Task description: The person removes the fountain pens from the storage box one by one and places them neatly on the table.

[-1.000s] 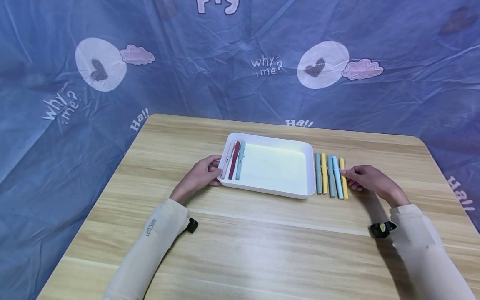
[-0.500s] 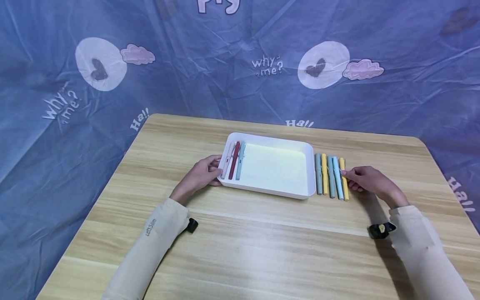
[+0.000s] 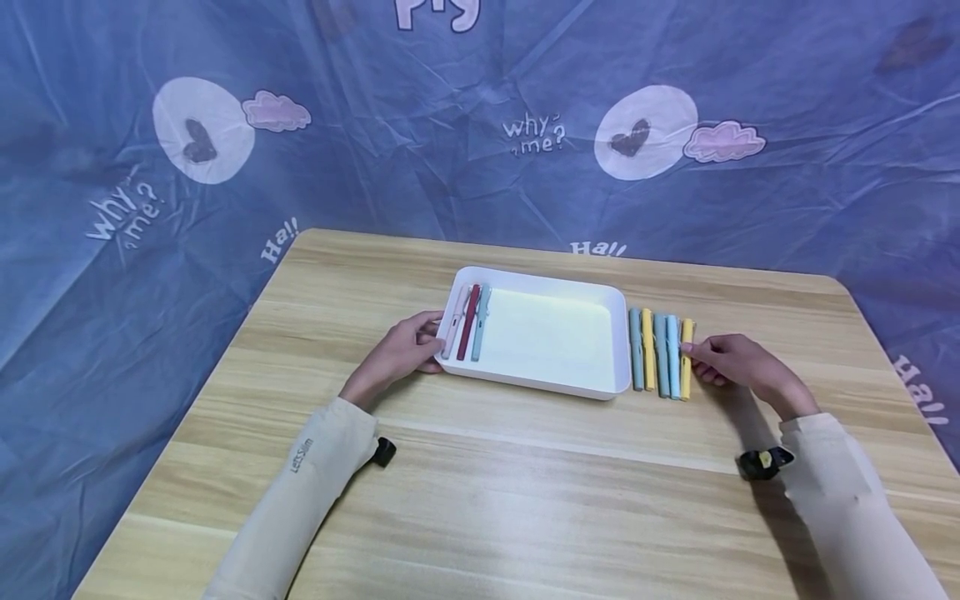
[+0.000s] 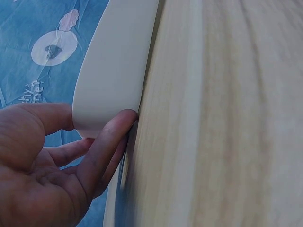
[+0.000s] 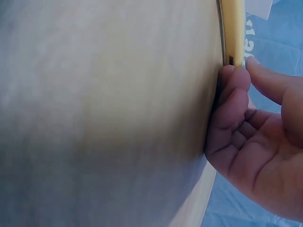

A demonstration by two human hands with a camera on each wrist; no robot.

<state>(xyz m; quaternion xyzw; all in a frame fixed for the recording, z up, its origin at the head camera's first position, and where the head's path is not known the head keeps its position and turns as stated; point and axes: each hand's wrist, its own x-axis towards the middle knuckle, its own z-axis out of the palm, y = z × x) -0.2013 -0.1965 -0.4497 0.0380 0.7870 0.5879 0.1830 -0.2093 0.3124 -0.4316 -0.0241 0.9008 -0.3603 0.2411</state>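
My left hand [image 3: 397, 346] grips the left end of a white tray [image 3: 551, 337], thumb at the rim and fingers low on the outer wall, as the left wrist view shows. Inside the tray's left end lie a pale pink pen [image 3: 455, 323], a dark red pen [image 3: 468, 323] and a light teal pen [image 3: 481, 325], side by side. Right of the tray, several capped pens lie in a row on the table. My right hand [image 3: 738, 362] pinches the rightmost yellow pen [image 3: 686, 375], which lies against a light blue pen [image 3: 673, 362]. The right wrist view shows its curled fingers at the yellow pen [image 5: 232, 33].
The wooden table [image 3: 480, 492] extends in front of the tray and to both sides. A blue printed cloth [image 3: 450, 167] hangs behind it. Also in the row are a grey-teal pen [image 3: 636, 350], another yellow pen [image 3: 648, 350] and a second grey-teal pen [image 3: 662, 358].
The near ends of the light blue and rightmost yellow pens have swung left, so these pens lie straighter and closer to the row. My left hand and the tray have stayed put.
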